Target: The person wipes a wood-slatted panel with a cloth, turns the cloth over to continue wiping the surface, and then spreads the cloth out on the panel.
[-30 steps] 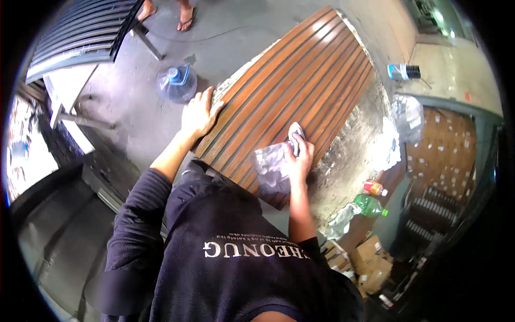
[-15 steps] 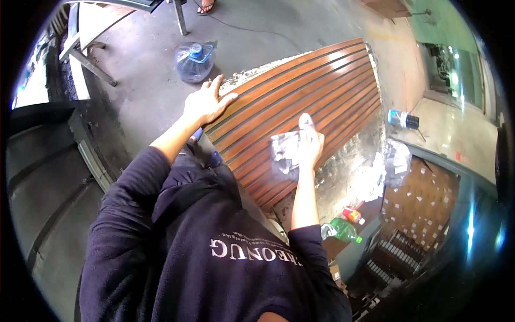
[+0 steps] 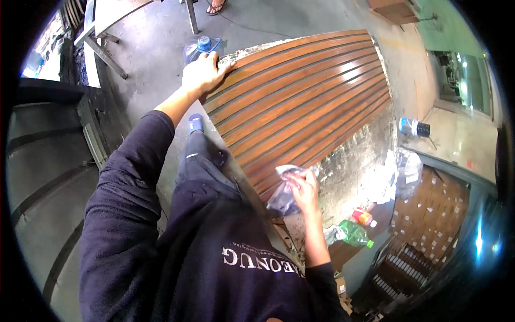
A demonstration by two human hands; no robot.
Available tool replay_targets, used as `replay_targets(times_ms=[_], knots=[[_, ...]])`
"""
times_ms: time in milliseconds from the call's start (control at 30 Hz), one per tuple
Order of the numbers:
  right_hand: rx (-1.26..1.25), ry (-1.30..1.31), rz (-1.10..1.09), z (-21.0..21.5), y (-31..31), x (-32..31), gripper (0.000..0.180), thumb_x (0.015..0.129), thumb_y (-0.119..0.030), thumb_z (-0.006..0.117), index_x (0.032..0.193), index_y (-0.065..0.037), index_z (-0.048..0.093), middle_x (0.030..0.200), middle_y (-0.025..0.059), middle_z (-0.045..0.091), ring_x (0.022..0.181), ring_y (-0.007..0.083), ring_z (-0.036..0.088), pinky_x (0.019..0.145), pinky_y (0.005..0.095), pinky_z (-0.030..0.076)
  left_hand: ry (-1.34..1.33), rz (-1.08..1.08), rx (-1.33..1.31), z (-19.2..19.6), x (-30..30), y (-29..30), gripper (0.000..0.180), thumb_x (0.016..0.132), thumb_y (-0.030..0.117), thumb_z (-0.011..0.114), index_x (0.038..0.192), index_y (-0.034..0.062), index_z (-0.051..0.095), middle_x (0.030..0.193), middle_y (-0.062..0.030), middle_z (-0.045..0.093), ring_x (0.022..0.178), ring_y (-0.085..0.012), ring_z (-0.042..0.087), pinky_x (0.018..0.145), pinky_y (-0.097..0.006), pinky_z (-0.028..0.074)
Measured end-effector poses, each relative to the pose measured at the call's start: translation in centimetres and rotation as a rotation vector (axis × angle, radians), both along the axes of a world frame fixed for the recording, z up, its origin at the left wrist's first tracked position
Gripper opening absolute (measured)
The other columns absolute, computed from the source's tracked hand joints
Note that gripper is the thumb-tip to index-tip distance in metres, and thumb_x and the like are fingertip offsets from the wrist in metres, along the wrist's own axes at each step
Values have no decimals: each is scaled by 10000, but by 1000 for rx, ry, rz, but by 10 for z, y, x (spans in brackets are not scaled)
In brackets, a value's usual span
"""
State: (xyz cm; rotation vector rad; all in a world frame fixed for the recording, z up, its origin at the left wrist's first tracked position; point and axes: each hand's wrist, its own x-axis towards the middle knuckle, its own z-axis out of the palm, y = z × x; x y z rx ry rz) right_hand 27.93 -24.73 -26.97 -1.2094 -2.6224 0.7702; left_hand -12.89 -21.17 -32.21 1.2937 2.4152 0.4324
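Note:
A brown slatted wooden panel (image 3: 300, 91) with dark grooves lies slanted before me on a worn, pale-stained work surface (image 3: 354, 150). At the panel's left edge rests my left hand (image 3: 204, 75), its thumb spread from the fingers over the slats; some fingertips are hidden beyond the edge. My right hand (image 3: 306, 190) pinches a crumpled grey-white cloth (image 3: 283, 198) at the panel's near right corner. Part of the cloth lies on the slats, and part hangs over the near edge.
A clear water jug (image 3: 203, 44) with a blue cap stands behind my left hand. To the right lie a green bottle (image 3: 355, 234), a red-orange bottle (image 3: 365, 217), plastic wrap (image 3: 409, 172) and a blue-black container (image 3: 414, 127). Another person's sandalled foot (image 3: 215, 7) shows at the top.
My right hand has drawn the cloth toward me to the panel's near end, and the cloth is now bunched. My left hand stays at the left edge. The view has shifted a little.

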Motion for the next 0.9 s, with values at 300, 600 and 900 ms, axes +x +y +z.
replay_targets(times_ms=[300, 600, 900], knots=[[46, 257, 227, -18, 20, -162, 169, 668, -141, 727, 831, -172, 694, 754, 46, 527, 746, 239, 548, 675, 360, 452, -81, 2, -5, 8, 13, 7, 627, 867, 606, 353, 1136, 57, 493, 957, -223, 633, 917, -380, 602, 786, -451, 472], [-47, 142, 284, 0, 40, -42, 205, 625, -117, 754, 825, -125, 708, 763, 31, 549, 750, 213, 533, 676, 330, 448, -50, 20, 96, 2, 4, 0, 656, 848, 642, 356, 1085, 49, 510, 914, -219, 639, 887, -383, 608, 770, -451, 477], [-79, 176, 535, -22, 10, -131, 194, 597, -123, 743, 779, -166, 692, 729, 26, 516, 695, 220, 533, 623, 340, 442, -26, 17, 90, -9, 10, 1, 652, 836, 663, 352, 1038, 61, 500, 887, -230, 636, 857, -391, 610, 745, -465, 480]])
